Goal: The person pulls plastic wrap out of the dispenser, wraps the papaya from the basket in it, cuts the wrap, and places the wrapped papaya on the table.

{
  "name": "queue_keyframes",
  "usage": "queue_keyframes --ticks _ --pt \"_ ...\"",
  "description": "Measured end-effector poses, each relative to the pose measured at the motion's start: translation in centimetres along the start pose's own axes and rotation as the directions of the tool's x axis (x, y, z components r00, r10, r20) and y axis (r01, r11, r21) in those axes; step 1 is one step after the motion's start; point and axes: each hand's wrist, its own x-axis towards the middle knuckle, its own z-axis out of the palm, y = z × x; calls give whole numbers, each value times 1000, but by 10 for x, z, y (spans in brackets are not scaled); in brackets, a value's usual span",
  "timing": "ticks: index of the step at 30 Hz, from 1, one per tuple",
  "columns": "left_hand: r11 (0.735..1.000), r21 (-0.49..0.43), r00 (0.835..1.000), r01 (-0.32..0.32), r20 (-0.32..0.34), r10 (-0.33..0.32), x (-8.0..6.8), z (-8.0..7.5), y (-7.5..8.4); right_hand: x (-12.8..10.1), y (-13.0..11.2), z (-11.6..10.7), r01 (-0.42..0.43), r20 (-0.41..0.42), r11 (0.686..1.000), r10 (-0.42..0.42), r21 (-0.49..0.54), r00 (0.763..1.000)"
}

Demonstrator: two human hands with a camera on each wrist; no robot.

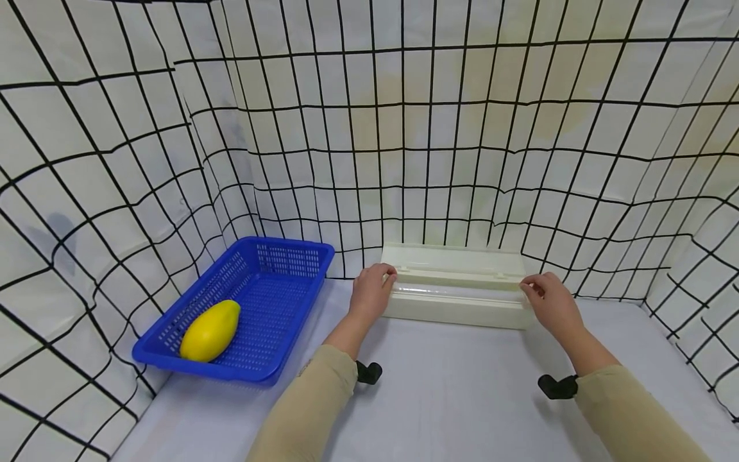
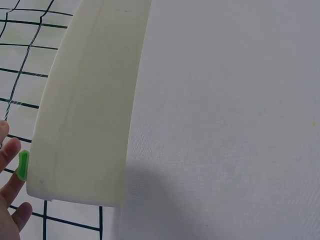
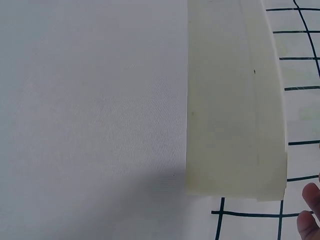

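- Hands first: from the head view I see my left hand [image 1: 369, 294] and right hand [image 1: 551, 301] curled round opposite ends of the cream cling-film dispenser [image 1: 456, 287], which sits at the back of the white table [image 1: 450, 398].
- Only my left wrist view shows a green tab [image 2: 23, 164] by my fingertips [image 2: 11, 150].
- Only the head view shows the blue basket [image 1: 288, 247] holding a yellow mango [image 1: 210, 330].

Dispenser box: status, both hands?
Left hand and right hand grip opposite ends of cream dispenser box, lid up. Blue basket with yellow fruit sits apart, left.
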Motion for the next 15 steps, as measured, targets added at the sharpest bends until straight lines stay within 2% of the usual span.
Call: queue_keyframes --ticks 6,15 --pt "999 -47 1000 22 -11 -23 -1 -3 1 0 -3 -1 35 -34 999 -35 12 999" --pt "996 -88 999 9 -40 -12 1 -8 4 3 -4 -5 72 -60 996 -69 51 996"
